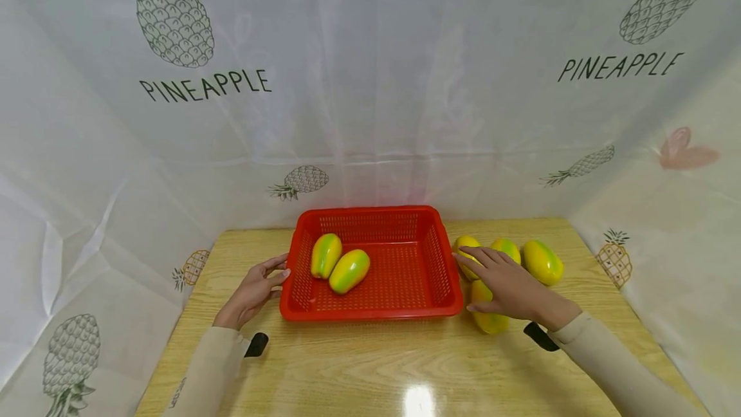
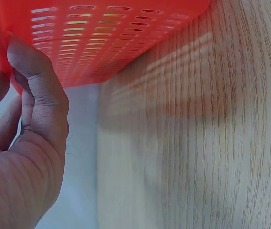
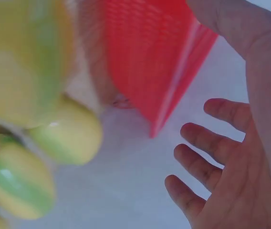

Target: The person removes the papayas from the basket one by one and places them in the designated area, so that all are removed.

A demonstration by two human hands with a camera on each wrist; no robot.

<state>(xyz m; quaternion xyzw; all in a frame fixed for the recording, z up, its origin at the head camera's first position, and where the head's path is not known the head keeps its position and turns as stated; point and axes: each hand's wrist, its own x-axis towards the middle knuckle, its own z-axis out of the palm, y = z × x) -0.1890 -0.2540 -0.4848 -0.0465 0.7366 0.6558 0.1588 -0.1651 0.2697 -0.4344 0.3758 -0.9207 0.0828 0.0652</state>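
Note:
A red plastic basket (image 1: 370,315) with slotted walls sits on the wooden table. Inside, at its left end, lie two glossy yellow-green fruits (image 1: 350,271), shaped like mangoes or papayas. My left hand (image 1: 255,291) pinches the basket's left rim between thumb and fingers, as the left wrist view shows of the hand (image 2: 35,109) and the basket wall (image 2: 97,38). Beside the right rim, my right hand (image 1: 509,282) hovers with its fingers spread and holds nothing. Under and around it lie several similar fruits (image 1: 543,262), partly hidden by the hand; the right wrist view shows these fruits (image 3: 21,179) too.
The light wooden table (image 1: 359,365) reaches in front of the basket. A white sheet (image 1: 370,82) printed with pineapples hangs behind and at both sides. Black straps (image 1: 541,336) show at both wrists.

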